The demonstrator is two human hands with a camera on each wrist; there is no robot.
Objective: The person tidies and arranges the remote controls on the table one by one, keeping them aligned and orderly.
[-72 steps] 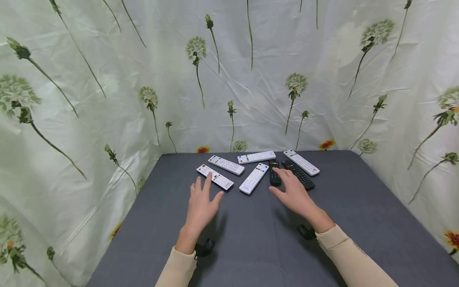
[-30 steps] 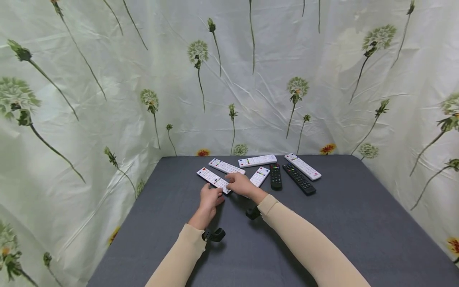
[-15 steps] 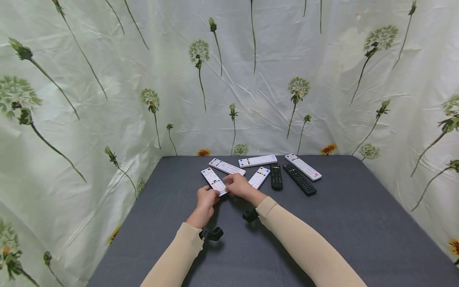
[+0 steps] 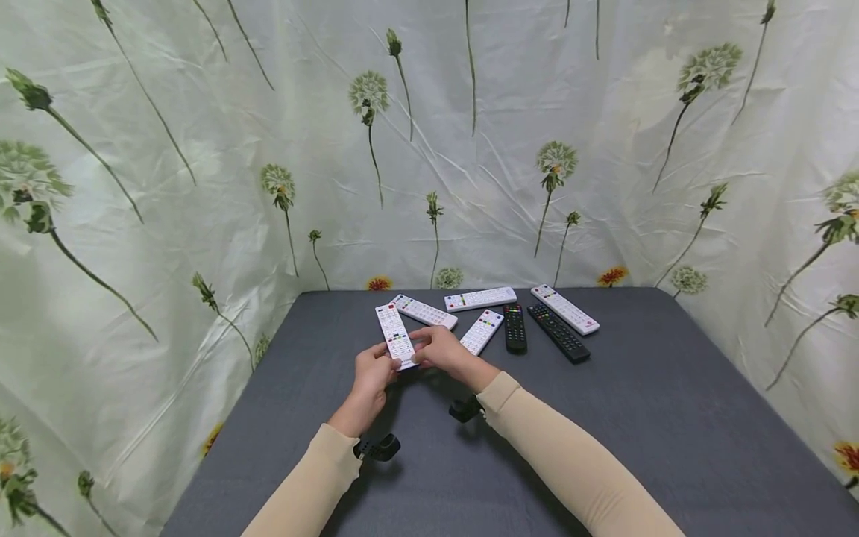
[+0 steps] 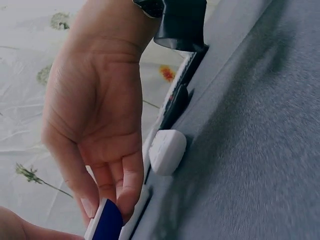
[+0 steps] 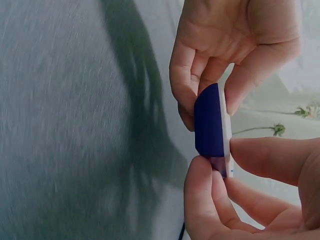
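Observation:
Between my two hands is a white remote control (image 4: 394, 328) with a dark blue underside, tilted up off the table with its buttons facing me. In the head view my left hand (image 4: 371, 377) pinches its near end from the left, thumb on top and fingers beneath. My right hand (image 4: 444, 350) pinches the same end from the right. The right wrist view shows the blue end of the remote (image 6: 209, 120) between both sets of fingers, above the hands' shadow. In the left wrist view my right hand (image 5: 100, 110) fills much of the picture.
Behind the hands lie more white remotes (image 4: 424, 312), one at the back (image 4: 479, 299), one in the middle (image 4: 481, 332) and one on the right (image 4: 565, 309). Two black remotes (image 4: 515, 328) lie beside them. A flowered curtain (image 4: 302, 134) borders the grey table (image 4: 671, 418).
Both hands came from hovering apart to the leftmost white remote. They have turned it more lengthwise and raised it, tilting its face toward me. The other remotes lie as before.

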